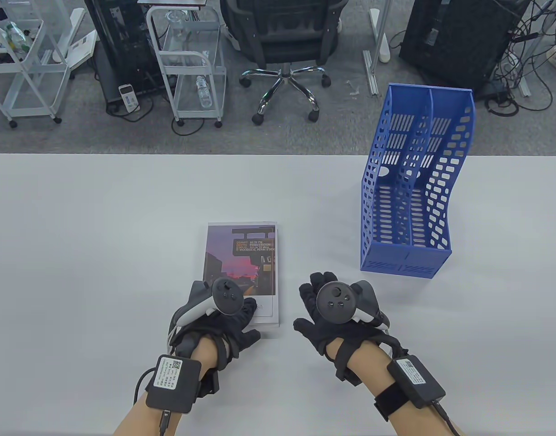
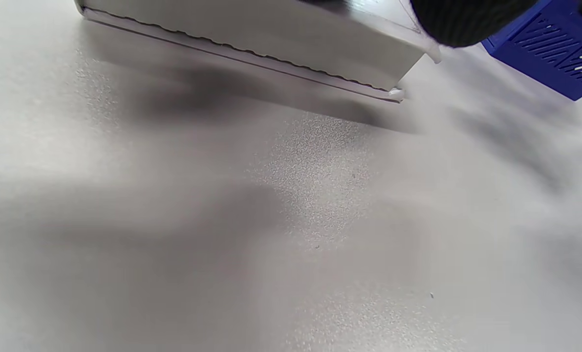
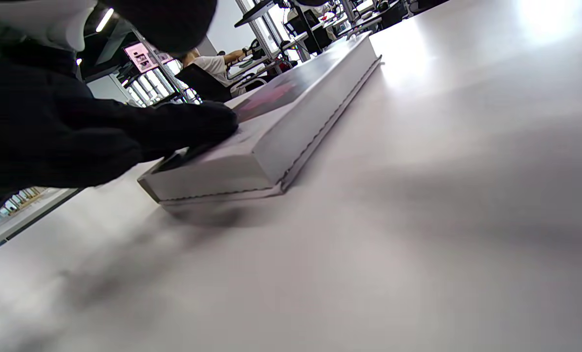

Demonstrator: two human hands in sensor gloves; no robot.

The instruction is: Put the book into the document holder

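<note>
The book [image 1: 241, 268], with a dusk street photo on its cover, lies flat on the white table [image 1: 78, 227]. My left hand [image 1: 244, 315] rests its gloved fingers on the near end of the cover, thumb spread by the near edge. The right wrist view shows a left-hand finger [image 3: 198, 122] lying on the book [image 3: 291, 132]. My right hand [image 1: 316, 290] is just right of the book, fingers spread and holding nothing. The blue document holder [image 1: 414, 190] stands upright at the far right. The left wrist view shows the book's edge [image 2: 251, 44] and a corner of the holder [image 2: 549, 54].
Beyond the table's far edge are an office chair [image 1: 282, 41], white wire carts [image 1: 191, 63] and black cabinets on the floor. Bare table lies between the book and the holder.
</note>
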